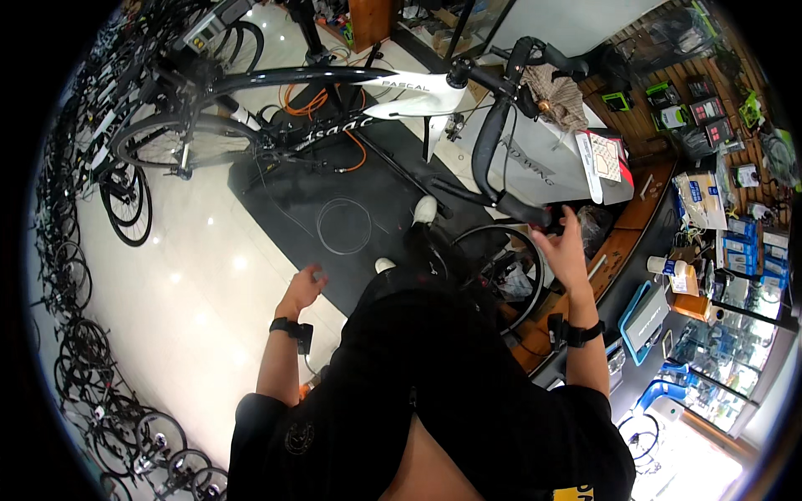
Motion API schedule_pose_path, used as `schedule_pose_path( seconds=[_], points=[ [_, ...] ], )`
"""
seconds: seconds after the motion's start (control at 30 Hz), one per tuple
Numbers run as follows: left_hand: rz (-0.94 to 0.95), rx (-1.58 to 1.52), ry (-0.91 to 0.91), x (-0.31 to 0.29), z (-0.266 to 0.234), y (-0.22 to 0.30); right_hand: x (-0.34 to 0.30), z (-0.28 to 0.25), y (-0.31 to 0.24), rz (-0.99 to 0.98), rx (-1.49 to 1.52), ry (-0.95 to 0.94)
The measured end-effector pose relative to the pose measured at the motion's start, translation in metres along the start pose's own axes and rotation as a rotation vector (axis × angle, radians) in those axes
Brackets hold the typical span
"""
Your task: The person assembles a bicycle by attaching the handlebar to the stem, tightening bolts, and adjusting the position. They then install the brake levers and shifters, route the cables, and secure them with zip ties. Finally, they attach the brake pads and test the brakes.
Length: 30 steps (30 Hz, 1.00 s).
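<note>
A black and white road bike frame (409,88) hangs sideways in front of me, its front wheel off the fork. Its drop handlebar (487,154) reaches toward me on the right. Close to the bar's lower end is my right hand (565,255), fingers and thumb apart; whether a fingertip touches the bar I cannot tell. My left hand (302,292) hovers over the floor at the mat's edge, fingers loosely bent and apart, holding nothing. A thin coiled cable (343,226) lies on the black mat (284,221) between my hands and the bike.
A loose wheel (535,259) leans by my right leg against the wooden workbench (622,242). A grey box (539,159) stands behind the handlebar, with a cloth (555,96) on it. Orange hose (305,104) lies beyond the frame. Many bikes (83,334) line the left side.
</note>
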<state>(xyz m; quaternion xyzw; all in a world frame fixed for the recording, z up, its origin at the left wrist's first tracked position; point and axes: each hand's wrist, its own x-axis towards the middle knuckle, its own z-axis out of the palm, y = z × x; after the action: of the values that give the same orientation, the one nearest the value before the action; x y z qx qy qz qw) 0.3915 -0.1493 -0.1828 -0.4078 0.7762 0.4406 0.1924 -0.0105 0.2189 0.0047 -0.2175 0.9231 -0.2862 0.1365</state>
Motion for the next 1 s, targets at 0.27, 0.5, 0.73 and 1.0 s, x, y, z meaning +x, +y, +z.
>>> schedule_pose_path(
  seconds=[0.27, 0.5, 0.73, 1.0],
  points=[
    [-0.146, 0.048, -0.076, 0.002, -0.029, -0.017, 0.006, 0.014, -0.062, -0.145, 0.061, -0.364],
    [-0.277, 0.008, -0.133, -0.012, -0.057, -0.069, 0.009, 0.035, -0.079, -0.141, 0.103, -0.455],
    [-0.206, -0.152, -0.202, 0.02, -0.065, -0.152, 0.014, 0.015, -0.024, 0.258, 0.41, -0.238],
    [-0.247, -0.094, -0.146, 0.044, -0.156, -0.196, 0.107, 0.008, 0.058, 0.523, 0.683, 0.434]
  ],
)
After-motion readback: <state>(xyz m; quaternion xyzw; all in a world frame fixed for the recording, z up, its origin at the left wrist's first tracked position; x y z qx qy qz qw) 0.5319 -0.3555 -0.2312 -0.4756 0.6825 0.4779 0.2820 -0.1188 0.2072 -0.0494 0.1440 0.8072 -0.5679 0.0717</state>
